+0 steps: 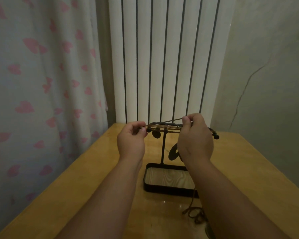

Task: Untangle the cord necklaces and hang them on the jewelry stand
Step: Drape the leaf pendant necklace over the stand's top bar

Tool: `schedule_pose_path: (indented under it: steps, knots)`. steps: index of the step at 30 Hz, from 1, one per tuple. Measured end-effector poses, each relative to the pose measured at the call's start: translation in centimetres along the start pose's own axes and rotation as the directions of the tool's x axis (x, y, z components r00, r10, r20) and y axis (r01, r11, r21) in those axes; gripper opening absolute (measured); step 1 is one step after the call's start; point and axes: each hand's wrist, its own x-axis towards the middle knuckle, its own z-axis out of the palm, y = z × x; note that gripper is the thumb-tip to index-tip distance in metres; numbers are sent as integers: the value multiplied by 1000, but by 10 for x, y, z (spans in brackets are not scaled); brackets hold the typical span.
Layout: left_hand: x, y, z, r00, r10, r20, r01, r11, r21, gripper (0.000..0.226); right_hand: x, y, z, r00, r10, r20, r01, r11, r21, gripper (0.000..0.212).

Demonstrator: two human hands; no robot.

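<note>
A white column radiator (162, 57) with dark gaps is seen at the back. It is flanked on the left by a pale curtain (41, 83) printed with pink heart shapes and on the right by a cracked plaster wall (266, 83). In front of them a yellow wooden table (93, 178) is seen.

A black metal jewelry stand (163, 149) is set upright near the middle of the table. It is made of a thin post, a top bar (164, 123) tipped with small balls, and a rectangular tray base (162, 188) with a wood-grain floor.

Several brown cord necklaces (162, 127) are laid along the top bar. A dark oval pendant (156, 134) is hung just beneath the bar, left of the post. A second dark pendant (173, 152) is seen lower, right of the post, partly hidden by the right hand.

One cord strand (167, 121) is stretched taut between both hands, just above the bar. The left hand (130, 142) is held at the bar's left end, and the strand is pinched between its thumb and fingertips. The right hand (195, 140) is raised over the bar's right half, and the strand's other end is pinched between its thumb and curled fingers.

A loose tangle of brown cord (194, 214) is left on the table beside the right forearm. One strand can be traced from it up past the tray's near right corner.
</note>
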Motion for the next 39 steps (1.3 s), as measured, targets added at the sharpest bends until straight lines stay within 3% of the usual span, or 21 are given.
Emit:
schedule_pose_path:
  steps: [7, 11, 14, 16, 19, 23, 33, 36, 39]
  knots:
    - [1, -3, 0, 1000, -20, 22, 20, 999, -26, 26, 10, -2, -1, 999, -11, -30, 10, 1000, -24, 18]
    - [-1, -4, -4, 999, 29, 17, -31, 991, 128, 43, 16, -2, -1, 1000, 1, -23, -2, 998, -55, 17]
    - [-7, 2, -4, 976, 201, 83, -216, 931, 293, 53, 20, -1, -2, 1000, -4, -23, 3, 998, -58, 16]
    - [-7, 5, 0, 919, 342, 197, -393, 840, 375, 48, 23, 0, -3, 1000, -16, -26, 14, 998, -58, 15]
    - [-5, 7, 4, 862, 382, 334, -503, 733, 459, 46, 26, -1, -4, 999, -34, -43, 31, 997, -72, 14]
    - [-7, 4, 6, 868, 304, 393, -484, 700, 525, 43, 34, 1, -9, 997, -42, -58, 37, 995, -93, 14]
    - [-3, 5, 4, 876, 344, 337, -479, 697, 534, 27, 45, 29, -34, 995, -90, 35, 96, 907, -410, 36]
    - [-3, 4, 5, 879, 344, 331, -474, 702, 531, 27, 48, 37, -40, 991, -101, 83, 126, 906, -404, 40]
    - [-4, 6, 6, 884, 346, 313, -465, 705, 536, 25, 51, 47, -43, 989, -97, 115, 125, 955, -267, 38]
